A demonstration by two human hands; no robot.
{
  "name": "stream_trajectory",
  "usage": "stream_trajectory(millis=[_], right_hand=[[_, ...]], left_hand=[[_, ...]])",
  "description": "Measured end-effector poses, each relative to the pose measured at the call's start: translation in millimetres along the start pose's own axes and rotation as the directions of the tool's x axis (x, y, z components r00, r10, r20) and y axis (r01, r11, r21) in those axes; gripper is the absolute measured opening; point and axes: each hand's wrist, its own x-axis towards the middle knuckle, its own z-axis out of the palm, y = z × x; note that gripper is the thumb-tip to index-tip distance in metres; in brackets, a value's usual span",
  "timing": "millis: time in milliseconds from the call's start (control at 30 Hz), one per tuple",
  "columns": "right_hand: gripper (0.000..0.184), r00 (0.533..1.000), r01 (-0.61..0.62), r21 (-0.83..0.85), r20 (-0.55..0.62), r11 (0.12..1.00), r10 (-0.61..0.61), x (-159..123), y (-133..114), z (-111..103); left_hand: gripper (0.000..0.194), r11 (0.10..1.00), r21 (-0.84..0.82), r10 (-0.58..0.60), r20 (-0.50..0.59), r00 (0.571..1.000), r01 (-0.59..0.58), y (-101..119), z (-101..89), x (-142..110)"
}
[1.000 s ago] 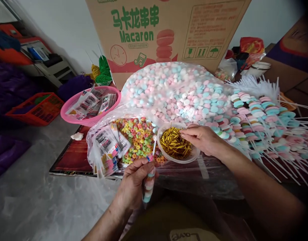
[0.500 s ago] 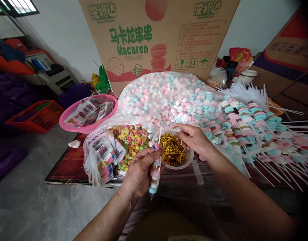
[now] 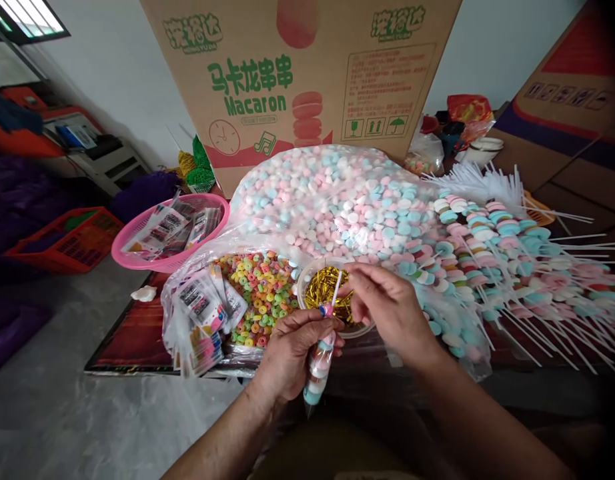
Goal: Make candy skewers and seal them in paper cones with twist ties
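The left hand covers part of the skewer, and the right hand hides a part of the bowl and its gold ties, so I cannot tell whether it pinches 1 of them. The box is cut by the top edge, its red print too small for reading, while the bottom edge cuts the 2 forearms.

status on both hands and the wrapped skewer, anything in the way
Left hand closed around wrapped skewer, white stick showing. Right hand near the stick, grip unclear. Tub of gold strips just beyond, partly hidden; nothing visibly blocking the hands.
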Motion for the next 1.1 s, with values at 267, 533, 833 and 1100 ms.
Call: stream_trajectory(millis=[267,533,833,1100], right_hand=[[0.025,0.890,0.395,-0.779,0.194,0.487,-0.412,12,-28,-33],[0.022,0.905,0.395,-0.432,0.334,0.810,-0.264,-17,-19,-18],[0.016,0.965,0.129,-0.068,0.239,0.989,-0.109,-41,-14,16],[0.015,0.926,0.316,-0.189,0.274,0.930,-0.259,-45,6,28]], left_hand=[[0.022,0.993,0.107,0.054,-0.064,0.996,-0.047,6,-14.7,-1],[0.022,0.989,0.119,0.089,-0.004,0.996,-0.088,8,-15.9,-7],[0.025,0.954,0.252,0.154,0.054,0.987,-0.162,0,-19.2,-8],[0.034,0.965,0.186,0.189,0.001,0.982,-0.186,-7,-25.0,-11]])
